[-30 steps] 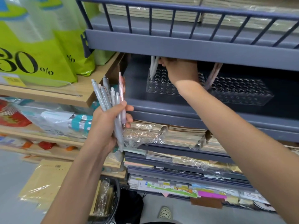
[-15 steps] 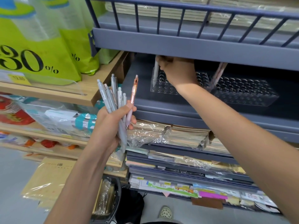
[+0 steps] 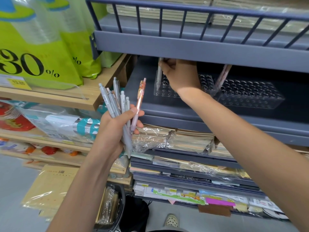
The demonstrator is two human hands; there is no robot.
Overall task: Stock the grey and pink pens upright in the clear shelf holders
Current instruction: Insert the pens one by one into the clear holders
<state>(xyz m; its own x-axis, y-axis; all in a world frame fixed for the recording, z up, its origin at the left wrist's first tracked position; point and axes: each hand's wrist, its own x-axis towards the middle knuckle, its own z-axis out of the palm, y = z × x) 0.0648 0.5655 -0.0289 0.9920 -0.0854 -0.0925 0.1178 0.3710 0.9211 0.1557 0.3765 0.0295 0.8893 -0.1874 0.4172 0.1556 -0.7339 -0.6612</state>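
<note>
pen (image 3: 159, 76) upright (tight under shelf edge (image 3: 200, 54))

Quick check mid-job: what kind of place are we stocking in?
Most likely a shop's stationery aisle: a green "30%" discount sign with a yellow price tag, shrink-wrapped notebook stacks on grey metal shelving, and clear perforated pen holders.
</note>
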